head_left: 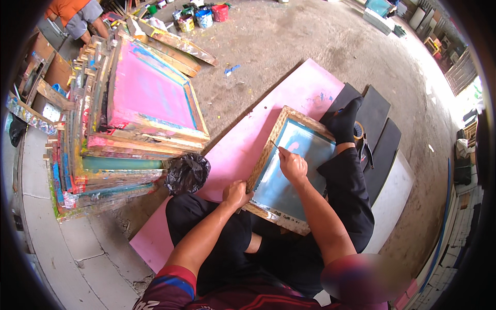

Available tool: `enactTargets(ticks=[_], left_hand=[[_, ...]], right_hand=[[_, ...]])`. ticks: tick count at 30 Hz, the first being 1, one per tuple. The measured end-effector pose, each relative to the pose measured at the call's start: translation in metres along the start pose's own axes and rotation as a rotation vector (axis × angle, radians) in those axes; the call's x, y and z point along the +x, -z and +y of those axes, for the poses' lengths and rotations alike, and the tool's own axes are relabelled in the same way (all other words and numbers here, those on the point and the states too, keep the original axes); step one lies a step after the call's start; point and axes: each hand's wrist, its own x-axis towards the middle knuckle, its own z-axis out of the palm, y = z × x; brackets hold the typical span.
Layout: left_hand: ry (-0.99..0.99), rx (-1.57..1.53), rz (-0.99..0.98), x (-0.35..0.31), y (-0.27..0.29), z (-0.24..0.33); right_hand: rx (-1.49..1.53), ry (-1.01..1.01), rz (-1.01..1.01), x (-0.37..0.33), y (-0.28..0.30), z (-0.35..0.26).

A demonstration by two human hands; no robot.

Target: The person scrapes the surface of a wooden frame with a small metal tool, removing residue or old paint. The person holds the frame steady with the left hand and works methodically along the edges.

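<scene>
A wooden screen-printing frame [266, 213] with blue mesh lies tilted across my lap and crossed legs. My left hand [236, 195] is closed around its near left edge. Over the mesh, my right hand [293, 164] is closed on a thin dark stick-like tool [274, 144], whose tip points at the inner edge of the frame's left side. The tool's exact kind is too small to tell. A pinkish patch [294, 147] shows on the mesh just beyond my right hand.
Several paint-stained frames [155, 126] are stacked at left, beside a crumpled black plastic bag [187, 173]. I sit on a pink board [305, 85]. Scissors [366, 150] and a tape roll [357, 130] lie by dark panels [376, 106]. Paint buckets [204, 19] and another person [85, 18] are farther back.
</scene>
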Motion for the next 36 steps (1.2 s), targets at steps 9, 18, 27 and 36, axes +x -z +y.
enactTargets(ticks=[9, 18, 27, 36], left_hand=[[0.006, 0.017, 0.004, 0.0, -0.006, -0.001], [0.024, -0.012, -0.014, -0.003, 0.006, 0.006], [0.002, -0.021, 0.022, -0.001, 0.0, -0.001], [0.01, -0.023, 0.014, -0.001, -0.001, 0.0]], right_hand=[[-0.354, 0.061, -0.031, -0.004, -0.014, -0.01], [-0.08, -0.047, -0.121, -0.004, -0.006, -0.015], [0.212, -0.106, -0.034, 0.001, -0.025, 0.003], [0.174, 0.032, 0.042, 0.009, -0.034, 0.028]])
